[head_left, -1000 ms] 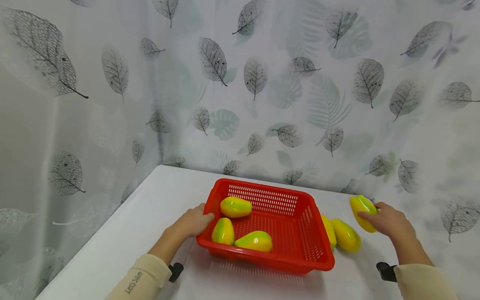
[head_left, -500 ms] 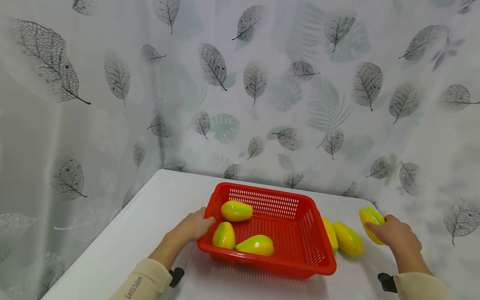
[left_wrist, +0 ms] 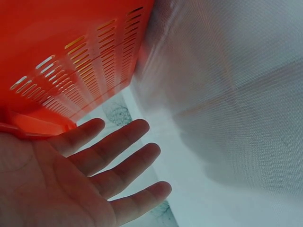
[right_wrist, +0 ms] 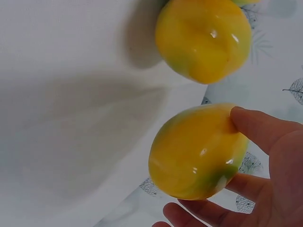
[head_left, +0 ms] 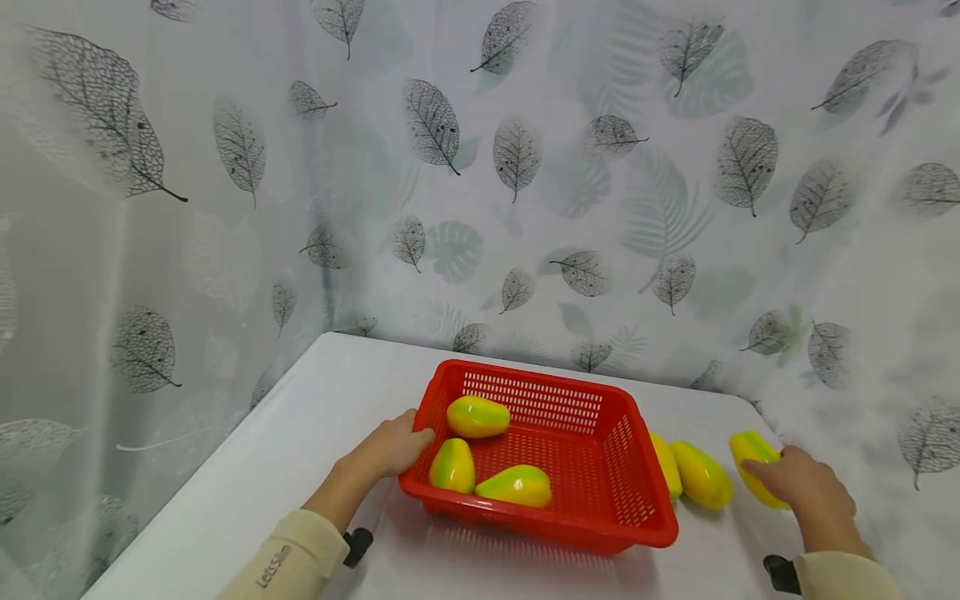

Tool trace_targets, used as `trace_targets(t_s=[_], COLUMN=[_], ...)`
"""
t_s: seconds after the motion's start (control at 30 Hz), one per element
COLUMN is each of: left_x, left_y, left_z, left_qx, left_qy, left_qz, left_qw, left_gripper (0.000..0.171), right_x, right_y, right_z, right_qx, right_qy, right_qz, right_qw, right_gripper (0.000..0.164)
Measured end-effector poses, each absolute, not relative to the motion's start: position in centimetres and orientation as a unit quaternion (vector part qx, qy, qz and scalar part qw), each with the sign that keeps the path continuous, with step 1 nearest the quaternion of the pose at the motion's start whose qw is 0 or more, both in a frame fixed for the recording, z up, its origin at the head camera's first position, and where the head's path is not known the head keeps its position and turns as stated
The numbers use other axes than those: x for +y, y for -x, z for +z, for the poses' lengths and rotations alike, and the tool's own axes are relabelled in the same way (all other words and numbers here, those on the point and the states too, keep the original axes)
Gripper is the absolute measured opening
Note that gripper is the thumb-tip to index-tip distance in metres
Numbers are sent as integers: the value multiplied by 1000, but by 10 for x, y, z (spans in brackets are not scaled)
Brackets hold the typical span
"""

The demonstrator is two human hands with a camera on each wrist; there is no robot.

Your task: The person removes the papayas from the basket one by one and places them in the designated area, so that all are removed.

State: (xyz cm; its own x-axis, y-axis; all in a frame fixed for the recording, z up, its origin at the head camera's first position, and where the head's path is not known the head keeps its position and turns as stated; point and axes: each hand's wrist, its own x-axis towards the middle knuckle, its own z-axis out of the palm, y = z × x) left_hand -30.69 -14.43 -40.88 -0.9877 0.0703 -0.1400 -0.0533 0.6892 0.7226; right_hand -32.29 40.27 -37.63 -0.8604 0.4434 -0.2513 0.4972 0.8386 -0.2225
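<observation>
Left hand [left_wrist: 71, 184], fingers extended, apparently touches the red slotted basket [left_wrist: 47, 28].

A small screened-off corner, the kind of room around it impossible to tell, pale hanging sheets [head_left: 562, 208] with a grey and green leaf print along the back and left, a plain white table [head_left: 367, 375] set close against them

Leaf-patterned curtain [head_left: 555, 192] behind white table [head_left: 367, 375]
</observation>
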Motion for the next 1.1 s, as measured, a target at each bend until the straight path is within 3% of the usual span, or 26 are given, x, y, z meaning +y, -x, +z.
trace_targets(t_s=[1.1], left_x=[-145], left_y=[308], left_z=[-413], left_qx=[915], left_qy=[-3], left_qz=[396], left_qw=[77], left_gripper=[49], right_x=[405], right_y=[321], right_z=[-398], right_qx=[942], right_qy=[-271], right_qz=[-133], right_qw=[145], right_gripper=[89])
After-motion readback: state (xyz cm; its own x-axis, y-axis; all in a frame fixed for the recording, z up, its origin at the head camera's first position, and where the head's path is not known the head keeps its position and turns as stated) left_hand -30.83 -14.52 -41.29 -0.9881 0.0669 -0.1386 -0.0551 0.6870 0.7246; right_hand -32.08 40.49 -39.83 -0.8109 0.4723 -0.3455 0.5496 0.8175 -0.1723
